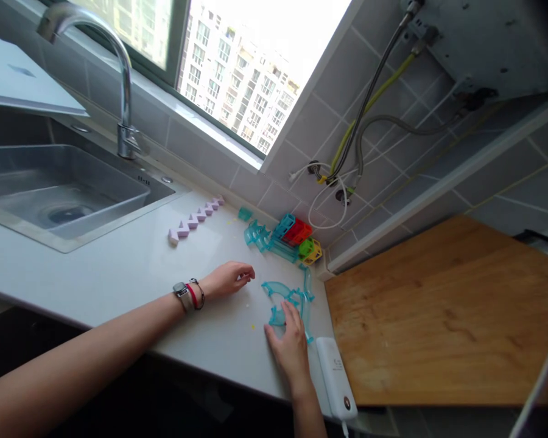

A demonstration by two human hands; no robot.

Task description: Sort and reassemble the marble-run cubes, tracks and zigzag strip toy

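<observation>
1. The right hand [291, 344] is partly open over the bench [210, 322], thumb and fingers apart at a short blue piece [277, 316]; whether it grips the piece is unclear.
2. The left hand [231, 278] is half open, fingers loosely bent, with nothing seen in it. It is nearest to a curved blue piece [277, 288], a little apart from it.
3. The short blue piece lies on the bench between the right thumb and fingers, near the curved one. Long blue pieces [306, 313] lie just beyond, towards the wooden board [438, 316].
4. By the wall, more blue pieces [257, 236] lie beside blue [284, 225], red [298, 232], green [306, 248] and yellow [316, 251] blocks.
5. A pale purple zigzag strip [192, 222] lies between these and the sink [64, 182], which has a curved tap [125, 91].
6. A white device [335, 377] with a cable rests just beside the wooden board, near the right wrist.
</observation>
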